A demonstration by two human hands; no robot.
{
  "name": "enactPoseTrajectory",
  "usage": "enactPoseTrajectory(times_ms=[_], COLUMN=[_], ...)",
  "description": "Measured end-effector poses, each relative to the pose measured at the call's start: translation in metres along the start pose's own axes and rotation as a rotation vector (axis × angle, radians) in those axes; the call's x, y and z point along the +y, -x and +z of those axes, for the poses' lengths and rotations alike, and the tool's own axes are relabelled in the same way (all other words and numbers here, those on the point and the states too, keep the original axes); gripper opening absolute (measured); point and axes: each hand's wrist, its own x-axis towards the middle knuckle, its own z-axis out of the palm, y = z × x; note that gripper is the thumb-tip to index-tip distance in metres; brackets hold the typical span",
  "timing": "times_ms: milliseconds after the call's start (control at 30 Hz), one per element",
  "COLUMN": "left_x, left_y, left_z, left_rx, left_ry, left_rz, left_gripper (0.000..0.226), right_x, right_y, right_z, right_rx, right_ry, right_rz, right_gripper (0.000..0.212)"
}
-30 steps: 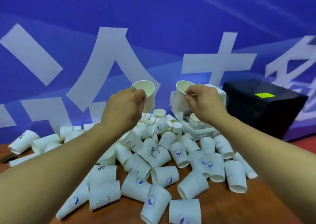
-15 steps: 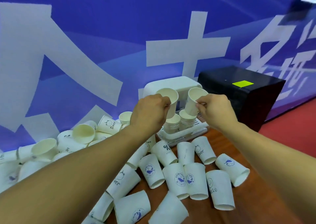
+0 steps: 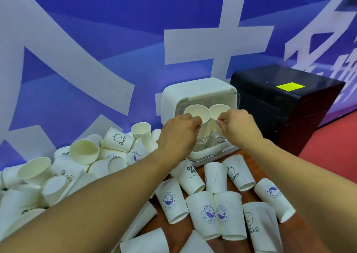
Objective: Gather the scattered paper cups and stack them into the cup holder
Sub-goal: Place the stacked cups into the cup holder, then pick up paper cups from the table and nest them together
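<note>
Left hand: my left hand [image 3: 179, 134] has curled fingers; it pinches the rim of a plain white paper cup [image 3: 196, 113], mouth up
Right hand: my right hand [image 3: 239, 129] pinches the rim of a second white paper cup [image 3: 219, 110], mouth up too
Held cups: side by side in the open front of the white plastic cup holder [image 3: 193, 90]; just above the stacked cups [image 3: 204, 138] inside it
Loose cups: many white printed paper cups [image 3: 202, 214] lie on their sides on the brown wooden table [image 3: 174, 231]; a big pile is on my left
Around: a black box [image 3: 280, 113] stands right of the holder; a blue wall [image 3: 116, 40] with big white shapes is behind
</note>
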Motion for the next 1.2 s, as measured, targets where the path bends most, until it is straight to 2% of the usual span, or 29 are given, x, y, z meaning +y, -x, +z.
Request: enactPoseTrajectory(times_ms=[367,533,800,933,1200], left_x=[0.002,-0.002,-0.008,-0.006,-0.007], left_y=[-0.007,-0.009,-0.007,-0.001,-0.003], left_z=[0.014,0.019,0.030,0.034,0.036], left_rx=[0.072,-0.033,-0.290,-0.332,-0.400], left_ry=[0.035,-0.015,-0.013,-0.013,0.036], left_rz=[0.037,-0.003,-0.134,-0.139,-0.204], left_gripper=[0.017,0.024,0.033,0.043,0.046], right_x=[0.010,0.013,0.018,0.022,0.020], right_y=[-0.002,-0.003,-0.002,-0.001,-0.006], right_z=[0.016,0.022,0.033,0.038,0.050], right_rx=[-0.012,-0.022,-0.090,-0.107,-0.130], right_ry=[-0.007,-0.004,-0.050,-0.079,-0.126], right_rz=[-0.011,-0.013,0.036,0.060,0.111], right_gripper=[0.023,0.023,0.022,0.021,0.019])
